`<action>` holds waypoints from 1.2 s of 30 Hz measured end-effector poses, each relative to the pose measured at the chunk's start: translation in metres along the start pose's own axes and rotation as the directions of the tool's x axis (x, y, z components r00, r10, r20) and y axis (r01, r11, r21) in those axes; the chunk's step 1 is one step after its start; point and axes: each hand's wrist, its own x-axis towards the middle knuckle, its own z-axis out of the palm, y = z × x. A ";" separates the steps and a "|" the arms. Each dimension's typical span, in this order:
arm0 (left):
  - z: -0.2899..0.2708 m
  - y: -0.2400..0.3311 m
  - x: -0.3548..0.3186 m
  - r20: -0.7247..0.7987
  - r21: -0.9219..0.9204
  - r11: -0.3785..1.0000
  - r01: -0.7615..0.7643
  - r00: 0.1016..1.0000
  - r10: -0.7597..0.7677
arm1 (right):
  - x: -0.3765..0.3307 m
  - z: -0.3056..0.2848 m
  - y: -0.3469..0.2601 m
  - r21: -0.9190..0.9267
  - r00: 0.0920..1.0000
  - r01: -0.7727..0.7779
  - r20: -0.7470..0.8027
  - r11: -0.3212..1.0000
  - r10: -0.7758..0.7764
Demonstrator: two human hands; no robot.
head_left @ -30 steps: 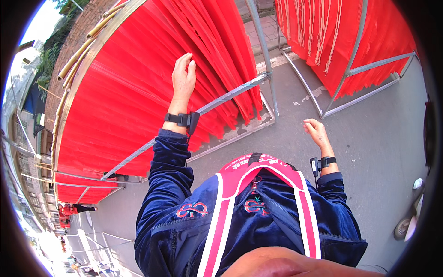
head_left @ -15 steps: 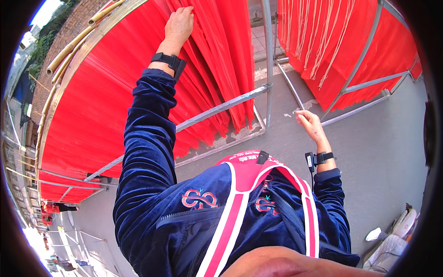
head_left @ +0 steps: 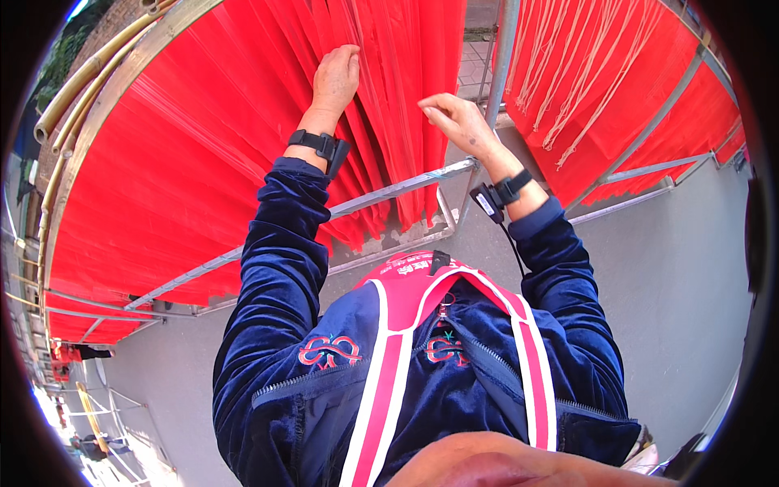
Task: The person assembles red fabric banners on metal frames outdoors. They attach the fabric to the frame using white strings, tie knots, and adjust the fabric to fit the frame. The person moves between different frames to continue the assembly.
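Observation:
Long red cloth (head_left: pixel 203 154) hangs in narrow folds from a curved wooden and bamboo rail. My left hand (head_left: pixel 336 77) is at the folds, its back toward me and its fingers curled in against the red cloth; the fingertips are partly hidden. To its right, my right hand (head_left: pixel 461 122) is raised in front of the right-hand edge of the same cloth. Its fingers point left, loosely bent, with a small gap to the thumb, and nothing shows in them. A black strap with a small device sits on each wrist.
A grey metal bar (head_left: pixel 398 188) crosses the cloth below my hands and meets an upright post (head_left: pixel 501 65). On the right stands another frame of red cloth (head_left: pixel 641 105) with pale hanging strings (head_left: pixel 580 89). Bamboo poles (head_left: pixel 89 77) lie along the left rail. Grey floor (head_left: pixel 649 268) lies below.
My right hand has risen and moved left, from over the floor to the cloth's edge. My left hand has come down and slightly right along the folds.

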 end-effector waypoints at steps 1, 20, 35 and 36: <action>0.006 -0.001 -0.007 0.011 0.000 1.000 0.028 1.000 -0.028 | 0.019 0.008 0.000 -0.011 0.999 0.050 -0.013 0.999 -0.050; 0.027 -0.010 -0.061 -0.101 -0.022 0.879 0.476 0.874 -0.476 | 0.129 0.060 0.056 -0.202 0.957 0.254 -0.091 0.946 -0.277; 0.052 -0.009 -0.042 -0.118 0.083 0.930 0.359 0.930 -0.348 | 0.122 0.063 0.028 -0.004 0.980 -0.022 -0.197 1.000 0.020; 0.052 -0.009 -0.043 -0.089 0.083 0.928 0.363 0.930 -0.356 | 0.122 0.066 0.028 -0.009 0.976 -0.017 -0.219 1.000 0.015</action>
